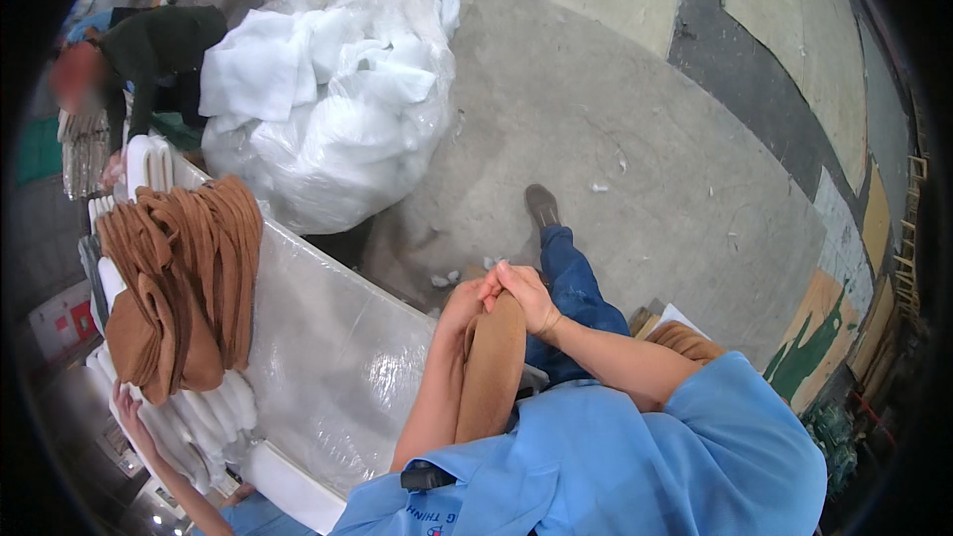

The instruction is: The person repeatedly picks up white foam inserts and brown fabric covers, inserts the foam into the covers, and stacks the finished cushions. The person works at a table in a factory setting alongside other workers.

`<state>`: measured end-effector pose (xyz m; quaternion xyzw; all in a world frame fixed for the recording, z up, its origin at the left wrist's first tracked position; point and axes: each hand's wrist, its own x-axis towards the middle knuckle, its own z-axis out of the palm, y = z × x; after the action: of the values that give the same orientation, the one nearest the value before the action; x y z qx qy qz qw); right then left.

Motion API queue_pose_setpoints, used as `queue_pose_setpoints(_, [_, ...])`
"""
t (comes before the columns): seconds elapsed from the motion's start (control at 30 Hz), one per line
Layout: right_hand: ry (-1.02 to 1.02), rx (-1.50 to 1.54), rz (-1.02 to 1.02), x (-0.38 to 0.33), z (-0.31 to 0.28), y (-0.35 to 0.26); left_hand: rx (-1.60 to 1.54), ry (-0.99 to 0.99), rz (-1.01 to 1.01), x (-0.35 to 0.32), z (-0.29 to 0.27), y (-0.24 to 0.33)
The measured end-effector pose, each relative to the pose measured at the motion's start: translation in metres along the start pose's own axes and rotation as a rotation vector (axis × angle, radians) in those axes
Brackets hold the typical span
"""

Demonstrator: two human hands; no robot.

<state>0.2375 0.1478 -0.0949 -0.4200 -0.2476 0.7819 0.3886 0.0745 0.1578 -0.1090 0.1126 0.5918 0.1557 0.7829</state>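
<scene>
A long brown fabric piece (494, 367), narrow and rounded like a sleeve or cover, hangs in front of my body between my forearms. My left hand (465, 304) closes on its upper end from the left. Beside it, my right hand (523, 293) grips the same end, its fingers meeting those of the left. The hands cover that end, so whether anything is inside the fabric cannot be seen. To the left, a pile of similar brown folded pieces (189, 278) lies on a plastic-covered table (328, 347).
A big clear plastic bag of white padding (338, 109) stands beyond the table. White padded pieces (204, 412) lie under the brown pile. A co-worker in dark green (159, 50) bends at far left; another person's arm (164, 467) reaches in below. More brown fabric (685, 339) sits behind my right arm.
</scene>
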Motion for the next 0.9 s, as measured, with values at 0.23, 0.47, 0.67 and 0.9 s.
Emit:
queue_pose_setpoints(0.23, [-0.121,-0.014,0.162,0.004,-0.027,-0.022,0.245,0.377,0.572,-0.075,-0.010,0.031])
queue_pose_setpoints(0.47, [-0.426,-0.451,0.278,-0.006,-0.032,-0.086,0.569,0.043,0.529,-0.205,0.004,-0.063])
queue_pose_setpoints(0.67, [-0.725,-1.505,0.478,0.012,0.024,-0.113,0.670,0.328,0.231,-0.269,-0.048,-0.156])
queue_pose_setpoints(0.9, [-0.744,-1.532,0.622,0.014,0.053,-0.083,-0.139,0.626,0.000,-0.311,-0.037,-0.254])
